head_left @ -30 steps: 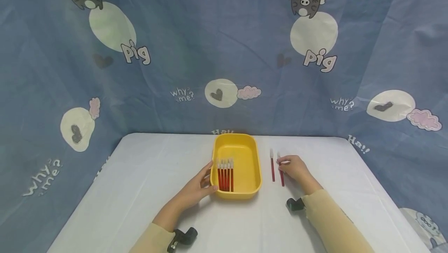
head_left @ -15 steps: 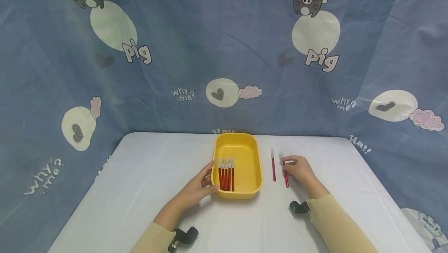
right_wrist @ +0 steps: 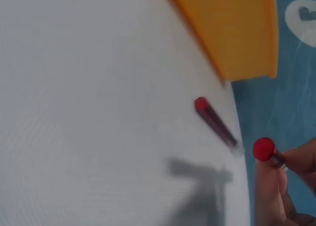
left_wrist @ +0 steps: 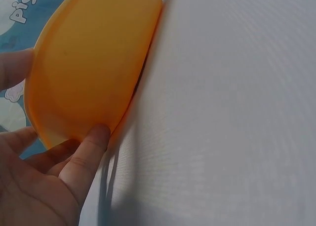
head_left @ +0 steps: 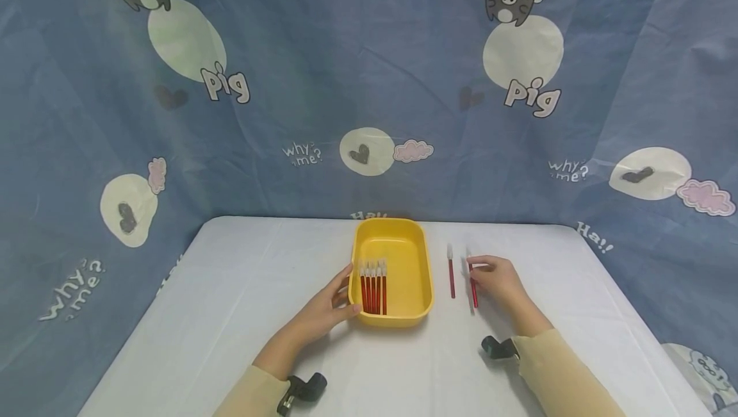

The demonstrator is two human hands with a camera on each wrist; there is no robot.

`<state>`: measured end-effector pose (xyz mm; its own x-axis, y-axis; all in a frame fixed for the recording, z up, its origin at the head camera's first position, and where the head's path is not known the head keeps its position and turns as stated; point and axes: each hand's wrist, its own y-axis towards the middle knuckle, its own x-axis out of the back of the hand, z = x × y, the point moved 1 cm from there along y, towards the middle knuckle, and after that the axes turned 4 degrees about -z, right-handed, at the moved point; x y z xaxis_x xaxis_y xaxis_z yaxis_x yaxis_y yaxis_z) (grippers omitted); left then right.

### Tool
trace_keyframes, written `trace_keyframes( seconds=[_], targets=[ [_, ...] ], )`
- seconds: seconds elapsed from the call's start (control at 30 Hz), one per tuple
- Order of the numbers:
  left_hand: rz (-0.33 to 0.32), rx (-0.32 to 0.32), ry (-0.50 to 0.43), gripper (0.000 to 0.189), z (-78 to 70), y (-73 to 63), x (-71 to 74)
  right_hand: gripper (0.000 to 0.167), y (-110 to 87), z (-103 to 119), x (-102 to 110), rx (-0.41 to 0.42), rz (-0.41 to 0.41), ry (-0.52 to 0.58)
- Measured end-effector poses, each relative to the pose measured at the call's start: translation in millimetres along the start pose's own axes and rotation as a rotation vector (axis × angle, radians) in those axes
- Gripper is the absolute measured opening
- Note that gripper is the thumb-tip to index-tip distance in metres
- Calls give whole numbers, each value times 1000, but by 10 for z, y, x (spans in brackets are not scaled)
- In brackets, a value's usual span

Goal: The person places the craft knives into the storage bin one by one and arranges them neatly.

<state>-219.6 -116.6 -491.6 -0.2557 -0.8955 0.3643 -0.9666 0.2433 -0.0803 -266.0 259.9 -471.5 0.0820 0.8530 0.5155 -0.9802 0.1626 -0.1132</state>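
Observation:
A yellow tray (head_left: 409, 276) stands mid-table, with several red pens with pale, clear caps (head_left: 373, 292) lined up side by side along its left part. My left hand (head_left: 323, 311) grips the tray's left side, thumb at the near corner and fingers on the outer wall; in the left wrist view, the fingertips (left_wrist: 98, 134) press on that wall. Between thumb and fingers my right hand (head_left: 497, 278) pinches a red pen (right_wrist: 265, 149), its shadow on the table apart from it. Left of that hand lies another red pen (head_left: 451, 279), cap toward the back.
A white cloth covers the table (head_left: 248, 282). Behind and beside it hangs a blue printed curtain (head_left: 311, 84). Each wrist wears a small black camera, the left camera (head_left: 308, 388) and the right camera (head_left: 497, 346) both low over the cloth.
My right hand has shifted slightly right with the pinched pen, which has lifted so its shadow now separates from it. The left hand and tray have stayed in place.

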Motion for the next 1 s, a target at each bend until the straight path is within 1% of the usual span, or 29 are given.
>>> trace_keyframes(
  seconds=[0.17, 0.43, 0.57, 0.8, 0.9, 1.0],
  targets=[
    [3, -11, -6, 90, 1, 4, 5, 38, -63, 95, 37, 21, 8, 99],
    [11, -16, -18, 90, 15, 12, 6, 41, -169, 327, 15, -40, 20, 180],
    [10, -17, -16, 90, 16, 12, 3, 41, -218, 413, -25, -62, 22, 236],
    [9, -34, 0, 91, 19, 18, -4, 38, -299, 567, -123, -52, 33, 310],
    [12, -45, 9, 92, 24, 23, -6, 37, -324, 632, -183, -54, 37, 324],
    [16, -43, 13, 92, 19, 25, -1, 36, -351, 698, -256, -57, 46, 337]
  ],
)
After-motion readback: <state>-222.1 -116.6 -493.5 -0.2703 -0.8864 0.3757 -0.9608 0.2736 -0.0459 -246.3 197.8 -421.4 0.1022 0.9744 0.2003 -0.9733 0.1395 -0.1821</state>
